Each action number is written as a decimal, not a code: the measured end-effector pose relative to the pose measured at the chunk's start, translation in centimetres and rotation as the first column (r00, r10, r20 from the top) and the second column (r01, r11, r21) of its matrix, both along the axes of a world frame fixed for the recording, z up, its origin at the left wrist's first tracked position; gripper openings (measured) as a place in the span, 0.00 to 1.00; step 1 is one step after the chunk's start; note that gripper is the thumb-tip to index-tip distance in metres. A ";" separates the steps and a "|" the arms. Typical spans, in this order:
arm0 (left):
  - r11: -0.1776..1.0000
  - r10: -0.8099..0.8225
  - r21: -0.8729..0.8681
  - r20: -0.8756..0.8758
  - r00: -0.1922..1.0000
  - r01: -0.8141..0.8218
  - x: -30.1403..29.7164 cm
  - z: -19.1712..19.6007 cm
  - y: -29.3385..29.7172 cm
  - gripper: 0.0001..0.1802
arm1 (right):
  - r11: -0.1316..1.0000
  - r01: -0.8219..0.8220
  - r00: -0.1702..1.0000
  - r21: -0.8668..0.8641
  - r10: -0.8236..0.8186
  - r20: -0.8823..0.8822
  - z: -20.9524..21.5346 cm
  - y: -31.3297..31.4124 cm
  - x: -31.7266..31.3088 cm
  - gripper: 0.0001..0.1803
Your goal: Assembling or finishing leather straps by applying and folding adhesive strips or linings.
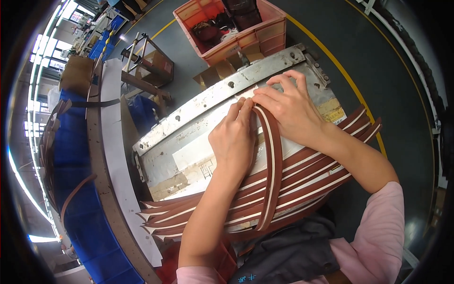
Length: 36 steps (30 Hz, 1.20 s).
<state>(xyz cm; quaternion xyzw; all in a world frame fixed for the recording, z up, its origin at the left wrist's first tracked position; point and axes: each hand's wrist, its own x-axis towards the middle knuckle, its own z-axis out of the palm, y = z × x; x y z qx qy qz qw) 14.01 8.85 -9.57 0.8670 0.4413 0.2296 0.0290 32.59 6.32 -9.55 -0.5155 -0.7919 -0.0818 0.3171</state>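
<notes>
You're at a worn metal bench (198, 106) on a dark factory floor, with a pink crate (265, 31) beyond it and a blue bin (78, 199) to your left. Your left hand (234, 139) pinches the top end of a brown strap (272, 165) against the bench edge, fingers pressed together. Your right hand (291, 106) lies just beside it, fingers flat and pressing the same end. The strap runs down across a stack (302, 177) of like straps lying on your lap.
</notes>
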 end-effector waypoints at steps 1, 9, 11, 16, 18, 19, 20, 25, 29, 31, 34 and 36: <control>1.000 -0.003 0.009 0.011 1.000 0.003 -0.3 0.2 0.1 0.26 | 1.000 0.003 1.000 0.009 -0.003 0.011 0.1 -0.1 0.1 0.15; 0.969 -0.225 0.140 0.142 0.964 0.205 -1.1 2.9 -2.1 0.30 | 0.932 -0.094 0.782 -0.351 -0.150 -0.606 2.3 0.1 1.3 0.11; 0.940 -0.286 0.238 0.154 0.946 0.245 -1.0 3.6 -2.5 0.30 | 0.696 -0.508 0.500 -0.508 -0.242 -0.832 3.6 0.1 2.2 0.16; 0.901 -0.209 0.435 0.436 0.875 -0.001 -1.8 9.8 -3.5 0.18 | 0.717 -0.606 0.414 -0.344 -0.085 -0.906 8.3 -2.4 0.8 0.13; 0.998 -0.055 0.057 0.606 0.794 0.026 -3.4 12.5 -3.5 0.11 | 0.785 -0.536 0.477 -0.311 -0.022 -0.879 10.2 -4.2 0.2 0.12; 0.970 0.041 -0.190 0.750 0.661 0.155 -4.0 13.5 -3.7 0.09 | 0.777 -0.550 0.478 -0.305 -0.006 -0.878 11.3 -5.2 -0.3 0.12; 0.902 0.044 -0.283 0.811 0.583 0.326 -4.9 13.7 -3.8 0.16 | 0.804 -0.491 0.580 -0.334 0.016 -0.814 12.2 -6.1 -0.9 0.11; 0.698 0.161 -0.463 0.845 0.509 0.547 -6.7 11.9 -6.1 0.14 | 0.822 -0.372 0.747 -0.431 -0.011 -0.664 12.9 -7.8 -2.8 0.12; 0.836 0.116 -0.357 0.857 0.503 0.416 -7.6 10.5 -8.0 0.10 | 0.827 -0.381 0.751 -0.413 0.017 -0.660 11.7 -8.5 -4.4 0.12; 0.857 0.108 -0.335 0.860 0.498 0.392 -8.0 9.7 -8.7 0.10 | 0.845 -0.397 0.698 -0.359 0.024 -0.715 11.4 -8.8 -5.3 0.13; 0.862 0.126 -0.329 0.875 0.467 0.385 -8.2 9.1 -9.5 0.10 | 0.890 -0.400 0.627 -0.218 0.092 -0.774 9.7 -8.5 -6.4 0.14; 0.853 0.144 -0.354 0.866 0.479 0.384 -8.6 8.9 -10.0 0.10 | 0.884 -0.421 0.616 -0.203 0.114 -0.779 9.5 -8.7 -6.6 0.12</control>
